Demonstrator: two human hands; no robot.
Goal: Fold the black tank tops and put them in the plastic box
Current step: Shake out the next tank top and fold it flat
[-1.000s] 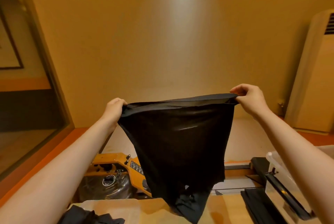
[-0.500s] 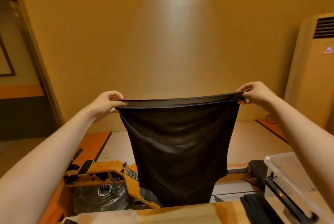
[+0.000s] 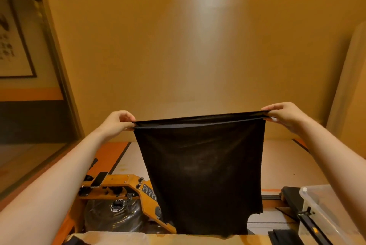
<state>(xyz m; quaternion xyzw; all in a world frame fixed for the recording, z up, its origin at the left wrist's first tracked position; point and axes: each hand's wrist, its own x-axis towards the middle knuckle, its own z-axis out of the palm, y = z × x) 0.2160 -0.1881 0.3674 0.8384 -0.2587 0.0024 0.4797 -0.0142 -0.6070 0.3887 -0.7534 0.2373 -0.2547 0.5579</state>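
Tauter now: tank top (image 3: 200, 165) | hangs between left hand (image 3: 116, 124); right hand (image 3: 285, 118)

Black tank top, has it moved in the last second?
Yes, upward: a second ago the black tank top hung down past the far edge of the wooden table; now its lower edge hangs about level with that edge.

No legible text anywhere. Black rectangular sticker (image 3: 150, 192) on the orange wooden machine frame (image 3: 122, 182): tiny white print, too small to read. Round black badge (image 3: 117, 206) on the clear domed tank (image 3: 111, 220) below it: pale ring of lettering, blurred. Dark-framed picture (image 3: 11, 47) on the left wall: dark brush-like marks, possibly characters, can't tell.
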